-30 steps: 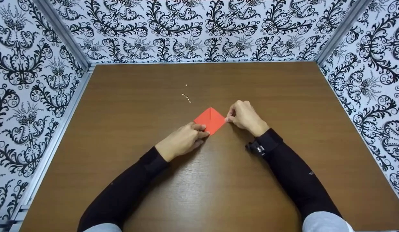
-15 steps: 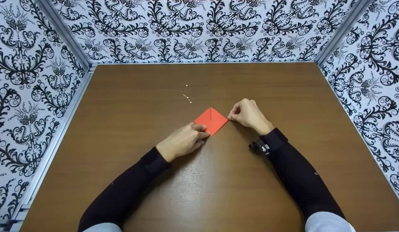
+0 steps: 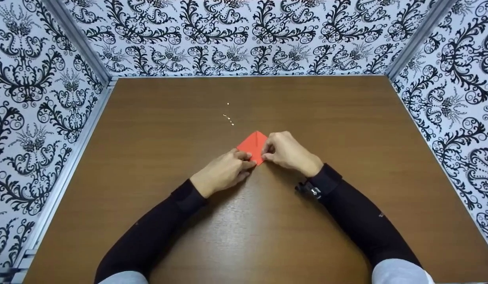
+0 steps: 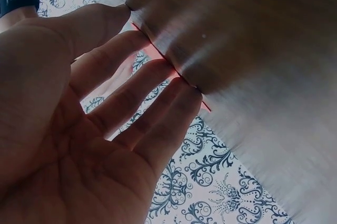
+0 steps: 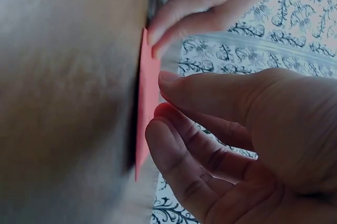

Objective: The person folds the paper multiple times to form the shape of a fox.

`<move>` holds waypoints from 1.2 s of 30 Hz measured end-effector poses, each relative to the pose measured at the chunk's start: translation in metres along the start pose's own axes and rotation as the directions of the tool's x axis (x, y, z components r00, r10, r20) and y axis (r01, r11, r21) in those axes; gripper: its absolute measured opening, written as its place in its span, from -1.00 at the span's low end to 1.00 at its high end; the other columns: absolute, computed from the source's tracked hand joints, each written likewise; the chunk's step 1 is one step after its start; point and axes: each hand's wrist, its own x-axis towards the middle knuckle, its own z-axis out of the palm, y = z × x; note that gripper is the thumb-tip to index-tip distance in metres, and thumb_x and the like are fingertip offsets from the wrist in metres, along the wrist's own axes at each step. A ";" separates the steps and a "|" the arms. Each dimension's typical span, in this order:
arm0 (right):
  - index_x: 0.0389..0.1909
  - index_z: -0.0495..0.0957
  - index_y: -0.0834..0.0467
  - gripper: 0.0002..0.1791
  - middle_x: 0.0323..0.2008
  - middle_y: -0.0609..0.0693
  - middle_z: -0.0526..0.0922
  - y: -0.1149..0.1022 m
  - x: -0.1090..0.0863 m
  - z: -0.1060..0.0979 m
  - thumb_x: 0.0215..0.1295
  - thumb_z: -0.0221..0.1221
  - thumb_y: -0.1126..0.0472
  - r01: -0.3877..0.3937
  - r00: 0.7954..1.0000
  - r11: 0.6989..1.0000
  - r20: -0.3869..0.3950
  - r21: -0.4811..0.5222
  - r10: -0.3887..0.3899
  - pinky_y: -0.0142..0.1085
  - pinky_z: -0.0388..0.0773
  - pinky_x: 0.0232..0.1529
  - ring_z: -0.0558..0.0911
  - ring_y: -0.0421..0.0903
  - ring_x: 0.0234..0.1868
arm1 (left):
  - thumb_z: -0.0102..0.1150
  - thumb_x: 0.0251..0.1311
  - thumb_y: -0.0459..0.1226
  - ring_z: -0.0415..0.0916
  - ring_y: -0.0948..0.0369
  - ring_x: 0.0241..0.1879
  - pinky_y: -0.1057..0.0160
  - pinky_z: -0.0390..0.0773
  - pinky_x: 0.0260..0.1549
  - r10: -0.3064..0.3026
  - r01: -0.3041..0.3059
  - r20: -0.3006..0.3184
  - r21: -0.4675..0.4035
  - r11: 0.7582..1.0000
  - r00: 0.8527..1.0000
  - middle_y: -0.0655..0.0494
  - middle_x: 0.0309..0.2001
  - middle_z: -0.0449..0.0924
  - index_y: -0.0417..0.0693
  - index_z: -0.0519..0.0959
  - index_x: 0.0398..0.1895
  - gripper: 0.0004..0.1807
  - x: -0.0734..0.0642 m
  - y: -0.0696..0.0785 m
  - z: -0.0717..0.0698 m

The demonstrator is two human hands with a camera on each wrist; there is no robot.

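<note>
A small folded square of red-orange paper (image 3: 249, 143) lies on the wooden table, turned like a diamond, with a short crease line near its far corner. My left hand (image 3: 225, 170) rests its nearly straight fingertips on the paper's near-left part. In the left wrist view these fingers (image 4: 152, 90) reach down to the paper's thin edge. My right hand (image 3: 288, 152) is over the paper's right corner, hiding it. In the right wrist view its thumb and fingers are loosely bent with a gap between them, close to the paper (image 5: 149, 79); whether they touch it is unclear.
The brown wooden table (image 3: 169, 114) spreads around the hands. Several tiny pale specks (image 3: 229, 118) show on its surface beyond the paper. Patterned black-and-white walls (image 3: 236, 35) with grey metal edging stand at the back and both sides.
My right hand, which pinched the paper's right corner and shifted slightly rightward, has since moved left and nearer, over the paper. My left hand has stayed on the paper.
</note>
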 end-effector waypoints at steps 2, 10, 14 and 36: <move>-0.27 0.93 0.14 -0.95 -0.26 0.03 0.88 -0.001 0.001 0.003 0.43 0.58 0.31 0.004 1.000 1.000 0.006 -0.011 -0.004 -0.13 0.73 -0.07 0.79 0.00 -0.18 | 0.52 0.54 -0.30 0.77 -0.20 0.16 -0.06 0.82 0.25 0.007 -0.007 -0.004 0.001 1.000 1.000 -0.19 0.31 0.83 -0.10 0.85 0.35 -0.62 0.000 0.000 0.000; -0.29 0.93 0.13 -0.93 -0.25 0.04 0.88 0.000 0.003 0.012 0.42 0.61 0.26 -0.025 1.000 0.999 0.014 -0.022 0.025 -0.17 0.69 -0.10 0.75 -0.06 -0.21 | 0.53 0.54 -0.28 0.78 -0.18 0.21 -0.05 0.82 0.27 0.007 -0.007 0.012 0.003 1.000 1.000 -0.17 0.31 0.82 -0.08 0.84 0.36 -0.61 0.000 -0.001 0.001; -0.33 0.92 0.09 -0.89 -0.29 0.01 0.88 -0.002 0.004 0.012 0.42 0.62 0.23 -0.049 0.999 0.999 0.009 -0.024 0.049 -0.20 0.63 -0.15 0.72 -0.07 -0.26 | 0.52 0.54 -0.30 0.77 -0.14 0.23 -0.03 0.87 0.18 -0.008 0.008 0.009 -0.008 1.000 1.000 -0.15 0.29 0.81 -0.05 0.86 0.33 -0.64 -0.001 -0.001 0.001; -0.34 0.92 0.09 -0.88 -0.28 0.02 0.89 -0.006 0.004 0.011 0.45 0.60 0.25 -0.080 0.997 0.996 0.012 -0.034 0.081 -0.14 0.66 -0.11 0.72 -0.04 -0.24 | 0.44 0.58 -0.31 0.80 -0.07 0.21 -0.03 0.89 0.12 -0.013 0.012 0.023 0.067 0.998 1.000 -0.08 0.26 0.82 0.08 0.86 0.36 -0.63 0.004 0.004 -0.001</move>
